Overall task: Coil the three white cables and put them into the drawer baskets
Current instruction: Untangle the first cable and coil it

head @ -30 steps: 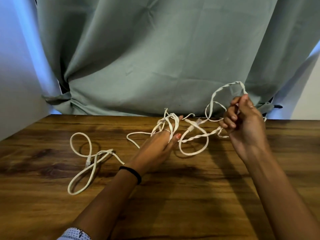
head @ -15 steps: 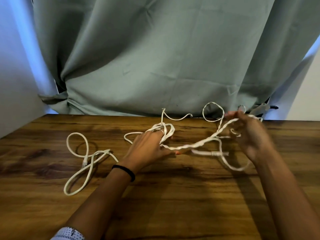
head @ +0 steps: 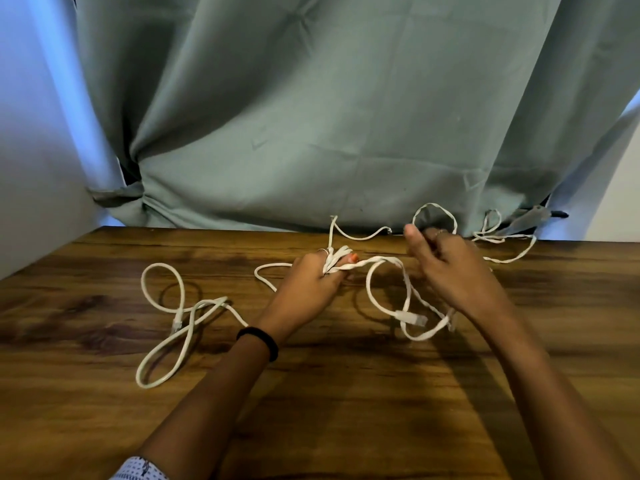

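White cables lie tangled across the wooden table. My left hand grips a bunch of cable strands near the table's middle. A twisted strand runs from that bunch to a loop with a plug lying below my right hand. My right hand, fingers curled, holds cable at the far edge, where a small loop rises above it. More cable trails to the right. A looser cable with a plug lies in loops at the left. No drawer baskets are in view.
A grey-green curtain hangs right behind the table's far edge. A pale wall borders the left side. Bare wood lies in front of my hands.
My right hand came down from its raised position and moved toward the far edge, pulling the twisted strand; the plug loop now lies on the table. My left hand closed tighter on the bunch.
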